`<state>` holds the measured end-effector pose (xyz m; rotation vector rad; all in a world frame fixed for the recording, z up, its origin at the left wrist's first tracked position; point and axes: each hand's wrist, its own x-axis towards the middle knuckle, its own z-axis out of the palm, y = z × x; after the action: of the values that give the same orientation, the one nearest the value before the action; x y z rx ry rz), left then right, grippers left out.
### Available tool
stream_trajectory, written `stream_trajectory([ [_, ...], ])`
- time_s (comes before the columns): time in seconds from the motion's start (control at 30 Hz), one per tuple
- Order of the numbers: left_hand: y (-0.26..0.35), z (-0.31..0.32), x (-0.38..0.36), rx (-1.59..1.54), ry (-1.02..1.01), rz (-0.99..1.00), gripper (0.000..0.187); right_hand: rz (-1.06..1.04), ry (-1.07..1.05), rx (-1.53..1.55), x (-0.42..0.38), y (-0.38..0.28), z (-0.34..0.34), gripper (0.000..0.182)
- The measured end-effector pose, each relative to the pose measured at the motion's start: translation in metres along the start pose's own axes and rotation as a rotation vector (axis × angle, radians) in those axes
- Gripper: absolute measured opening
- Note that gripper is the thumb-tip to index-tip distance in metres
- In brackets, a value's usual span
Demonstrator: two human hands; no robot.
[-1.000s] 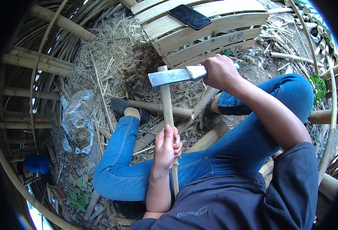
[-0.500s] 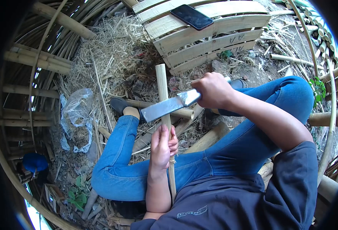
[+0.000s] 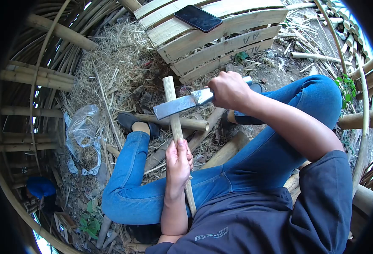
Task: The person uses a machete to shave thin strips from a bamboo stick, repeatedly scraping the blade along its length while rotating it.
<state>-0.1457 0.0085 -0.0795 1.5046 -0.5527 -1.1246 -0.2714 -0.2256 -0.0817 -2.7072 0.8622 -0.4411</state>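
Note:
My left hand is wrapped round the lower part of a pale wooden stick, whose bottom end rests against my lap. My right hand grips the handle of a wide flat metal blade. The blade lies across the upper part of the stick, above my left hand, its squared end past the stick's left side. Whether its edge cuts into the wood cannot be made out.
A slatted wooden crate with a black phone on top stands ahead. Bamboo poles lie by my feet. A clear plastic bag is at the left. Another person in blue is at the far lower left.
The blade has moved slightly up and left along the stick, and the stick's top has tilted left. The whole view has shifted a little.

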Motion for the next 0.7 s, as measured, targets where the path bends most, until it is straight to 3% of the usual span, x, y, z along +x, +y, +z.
stream_trajectory([
  [0.3,0.003,-0.001,0.000,0.025,-0.002,-0.008,0.033,0.088,-0.010,-0.027,0.007,0.004,-0.008,0.011],
  [0.4,0.004,-0.001,0.000,-0.014,-0.026,-0.042,0.033,0.140,0.084,-0.034,0.010,0.014,-0.014,0.016],
  [0.7,-0.001,-0.003,0.005,-0.022,-0.033,0.001,0.033,0.125,0.062,-0.020,0.012,0.011,-0.017,0.013],
])
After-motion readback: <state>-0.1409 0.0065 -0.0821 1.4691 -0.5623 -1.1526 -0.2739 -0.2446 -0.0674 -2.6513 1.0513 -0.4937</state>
